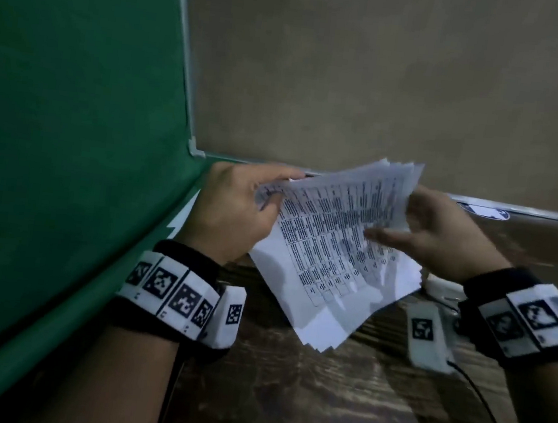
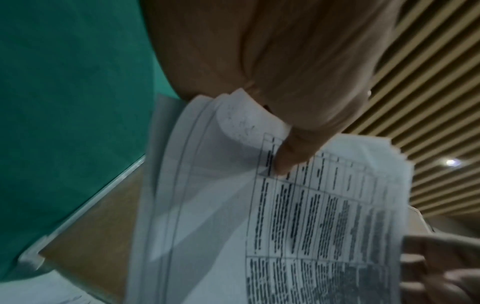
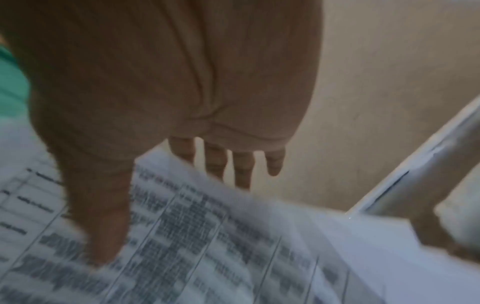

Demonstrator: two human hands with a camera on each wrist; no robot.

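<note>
Holding paper stack (image 1: 332, 251) tilted above wooden table (image 1: 336, 407), near green board (image 1: 73, 121) corner. You're pinching its left edge with left hand (image 1: 232, 213), thumb (image 2: 291, 156) on printed top sheet. Right hand (image 1: 440, 235) is pinching right edge: thumb on top, straight fingers (image 3: 241, 170) behind fanned sheets.

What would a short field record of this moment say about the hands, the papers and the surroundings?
Held thing: fanned stack of white paper sheets printed with black tables
Left hand: left hand pinches the stack's left edge, thumb on top
Right hand: right hand holds the right edge, thumb across the top sheet, fingers behind
Surface below: dark wood-grain table
Left side: upright green board
Near right wrist: small white device with a black square marker, cable attached
</note>
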